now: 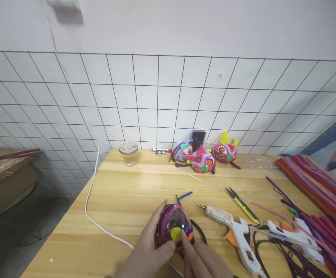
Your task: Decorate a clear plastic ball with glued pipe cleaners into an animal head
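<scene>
My left hand (149,249) cups a round craft ball (170,222) wrapped in purple, pink and orange pipe cleaners, low at the table's front edge. A yellow disc (175,234) sits on the ball's near face. My right hand (202,260) touches the ball, its index fingertip pressing beside the yellow disc. Black-handled scissors (198,229) lie under and behind the ball, their tip pointing away. A short blue pipe-cleaner piece (185,195) lies just beyond.
Two white glue guns (237,235) (289,233) and yellow-green snips (243,204) lie to the right. Long pipe cleaners (315,185) pile at the far right. Three finished colourful balls (202,156), a glass jar (129,152) and a white cord (91,200) sit farther back and left.
</scene>
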The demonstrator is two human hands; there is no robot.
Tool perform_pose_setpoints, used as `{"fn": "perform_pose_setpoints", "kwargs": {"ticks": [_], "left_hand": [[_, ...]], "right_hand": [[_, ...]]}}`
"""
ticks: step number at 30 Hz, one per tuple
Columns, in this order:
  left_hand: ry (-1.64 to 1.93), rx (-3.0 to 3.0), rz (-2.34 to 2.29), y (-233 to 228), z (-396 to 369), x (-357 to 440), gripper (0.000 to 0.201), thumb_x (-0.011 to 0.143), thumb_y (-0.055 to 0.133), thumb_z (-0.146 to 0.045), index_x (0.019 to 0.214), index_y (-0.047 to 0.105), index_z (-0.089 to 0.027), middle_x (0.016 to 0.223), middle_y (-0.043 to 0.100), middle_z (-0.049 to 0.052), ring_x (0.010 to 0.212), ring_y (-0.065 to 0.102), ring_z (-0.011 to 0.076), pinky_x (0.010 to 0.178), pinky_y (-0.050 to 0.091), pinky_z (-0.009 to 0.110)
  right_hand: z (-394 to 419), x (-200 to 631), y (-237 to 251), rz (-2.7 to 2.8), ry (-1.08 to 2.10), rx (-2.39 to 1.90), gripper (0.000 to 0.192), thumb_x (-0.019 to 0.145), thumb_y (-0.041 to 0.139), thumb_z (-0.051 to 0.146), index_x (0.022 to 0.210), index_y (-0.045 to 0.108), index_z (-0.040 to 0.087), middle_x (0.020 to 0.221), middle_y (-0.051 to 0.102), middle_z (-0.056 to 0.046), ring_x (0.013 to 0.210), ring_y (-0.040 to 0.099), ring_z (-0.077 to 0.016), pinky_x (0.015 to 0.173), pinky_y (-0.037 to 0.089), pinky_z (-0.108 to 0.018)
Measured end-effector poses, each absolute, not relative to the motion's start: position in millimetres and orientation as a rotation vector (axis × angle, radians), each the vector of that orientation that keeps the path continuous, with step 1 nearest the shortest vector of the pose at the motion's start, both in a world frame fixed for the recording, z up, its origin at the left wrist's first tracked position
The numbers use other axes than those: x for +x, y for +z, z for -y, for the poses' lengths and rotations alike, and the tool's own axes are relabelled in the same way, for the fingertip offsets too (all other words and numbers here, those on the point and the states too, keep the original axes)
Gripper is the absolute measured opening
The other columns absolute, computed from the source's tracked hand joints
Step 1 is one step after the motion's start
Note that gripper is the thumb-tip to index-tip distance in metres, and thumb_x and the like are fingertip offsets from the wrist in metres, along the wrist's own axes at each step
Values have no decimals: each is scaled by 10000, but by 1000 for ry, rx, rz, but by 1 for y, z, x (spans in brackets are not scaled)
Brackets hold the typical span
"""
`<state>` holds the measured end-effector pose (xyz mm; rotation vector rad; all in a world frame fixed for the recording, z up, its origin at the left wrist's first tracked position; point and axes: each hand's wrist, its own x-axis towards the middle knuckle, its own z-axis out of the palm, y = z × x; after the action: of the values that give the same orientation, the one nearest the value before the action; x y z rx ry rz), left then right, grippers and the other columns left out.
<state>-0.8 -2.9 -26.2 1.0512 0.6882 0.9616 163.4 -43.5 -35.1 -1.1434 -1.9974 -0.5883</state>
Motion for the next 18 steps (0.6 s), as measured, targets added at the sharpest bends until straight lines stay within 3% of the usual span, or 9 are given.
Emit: {"fn": "perform_pose_setpoints", "kwargs": {"ticks": [10,18], "left_hand": [[987,926,-762,-17,6,2,790,717,748,-391,1394,395,-189,1417,495,148,1248,502,306,1024,419,404],[1002,950,-767,-19,5,2,807,700,762,-394,1394,406,-190,1412,502,152,1245,505,306,1025,416,404]], "right_hand": [[42,165,-39,1994,-566,-1060,329,803,458,14,1079,636,35,559,601,-12,443,564,-109,467,472,-198],[40,159,-39,1923,-612,-1105,313,817,434,28,1037,654,67,548,602,-14,436,560,-116,461,468,-210]]}}
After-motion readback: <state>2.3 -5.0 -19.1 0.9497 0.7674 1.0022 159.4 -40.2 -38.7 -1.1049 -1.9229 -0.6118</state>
